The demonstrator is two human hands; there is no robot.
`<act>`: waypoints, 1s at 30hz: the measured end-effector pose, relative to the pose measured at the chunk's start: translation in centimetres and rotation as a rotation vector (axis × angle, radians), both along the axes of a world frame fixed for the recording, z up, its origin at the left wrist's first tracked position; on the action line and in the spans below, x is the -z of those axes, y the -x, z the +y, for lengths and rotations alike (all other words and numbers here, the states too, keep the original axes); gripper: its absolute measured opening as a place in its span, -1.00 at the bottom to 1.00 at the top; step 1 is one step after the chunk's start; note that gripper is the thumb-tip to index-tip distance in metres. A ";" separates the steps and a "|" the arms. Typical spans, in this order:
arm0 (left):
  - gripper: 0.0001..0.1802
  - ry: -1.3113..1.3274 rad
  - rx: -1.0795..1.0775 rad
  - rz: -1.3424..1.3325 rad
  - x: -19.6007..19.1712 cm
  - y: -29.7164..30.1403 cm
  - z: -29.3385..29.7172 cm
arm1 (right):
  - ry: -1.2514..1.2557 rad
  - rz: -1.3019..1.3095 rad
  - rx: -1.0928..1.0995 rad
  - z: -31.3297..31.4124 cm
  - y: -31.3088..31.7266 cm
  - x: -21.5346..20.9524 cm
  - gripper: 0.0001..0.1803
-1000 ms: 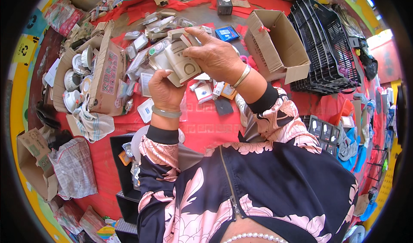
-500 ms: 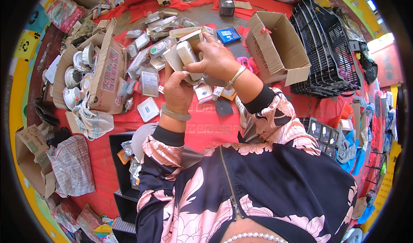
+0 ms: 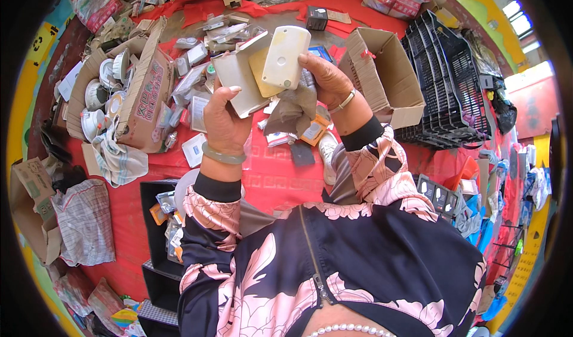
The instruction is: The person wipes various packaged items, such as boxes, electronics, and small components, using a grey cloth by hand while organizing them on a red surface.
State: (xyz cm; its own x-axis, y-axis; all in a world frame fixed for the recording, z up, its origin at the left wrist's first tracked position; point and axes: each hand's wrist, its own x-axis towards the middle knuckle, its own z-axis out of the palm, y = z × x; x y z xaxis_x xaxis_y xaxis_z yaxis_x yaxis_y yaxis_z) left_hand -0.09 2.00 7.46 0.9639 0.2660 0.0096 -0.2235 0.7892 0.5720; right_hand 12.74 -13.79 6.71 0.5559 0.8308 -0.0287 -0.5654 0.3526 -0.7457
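In front of me, my left hand [image 3: 227, 125] is closed on an opened white box [image 3: 236, 86], thumb along its near edge. My right hand [image 3: 328, 83] grips a white plastic case [image 3: 286, 56] with rounded corners and small holes, held upright beside the box. A grey-brown cloth [image 3: 292, 111] hangs under that hand, seemingly held by it too. Between box and case shows a yellowish flat piece [image 3: 260, 68]; which hand supports it I cannot tell. Below lie an orange packet [image 3: 316, 129], a dark square piece [image 3: 302, 154] and a white square packet [image 3: 193, 150].
A cardboard box [image 3: 146, 107] with several round white lamps stands at left, a striped cloth [image 3: 122, 158] over its corner. Packaged small goods [image 3: 194, 80] are heaped beyond my hands. To the right are an open cardboard box [image 3: 391, 92] and a black crate [image 3: 444, 80].
The white case has come away from the box and turned its broad face toward me. My hands have moved apart, and the cloth now shows plainly below the right one.
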 end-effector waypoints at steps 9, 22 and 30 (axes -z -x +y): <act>-0.35 0.018 0.020 -0.032 0.0 0.1 0.4 | -0.076 0.047 -0.008 0.3 -0.1 0.3 -0.39; -0.34 -0.156 0.001 -0.084 0.4 -0.5 -1.3 | 0.774 -1.321 0.487 1.6 1.3 -0.1 -0.41; -0.50 0.028 -0.008 -0.049 2.3 -1.6 -1.8 | 0.866 -1.590 0.573 2.6 4.7 -1.1 -0.44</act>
